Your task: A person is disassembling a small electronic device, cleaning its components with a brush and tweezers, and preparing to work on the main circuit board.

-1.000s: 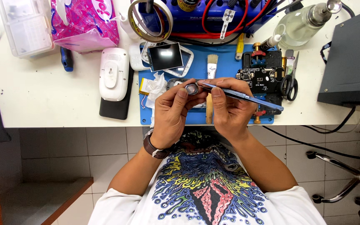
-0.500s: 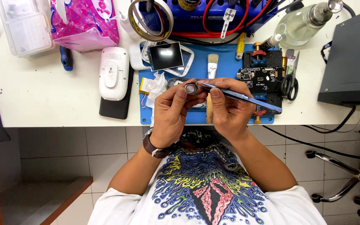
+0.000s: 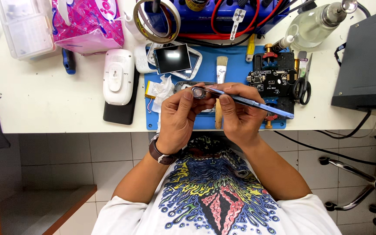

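The left hand pinches a small round part above the blue mat; the right hand grips blue tweezers. A slip could drop the part

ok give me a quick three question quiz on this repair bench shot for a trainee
1. True or false: the left hand pinches a small round metal part at its fingertips.
2. Which tool does the right hand hold? A) scissors B) blue-handled tweezers C) brush
3. Fill in: the black circuit board lies on the ____ work mat, right of the brush.

Key
1. True.
2. B: the blue-handled tweezers point at the round part; the scissors lie on the mat's right edge.
3. Blue.
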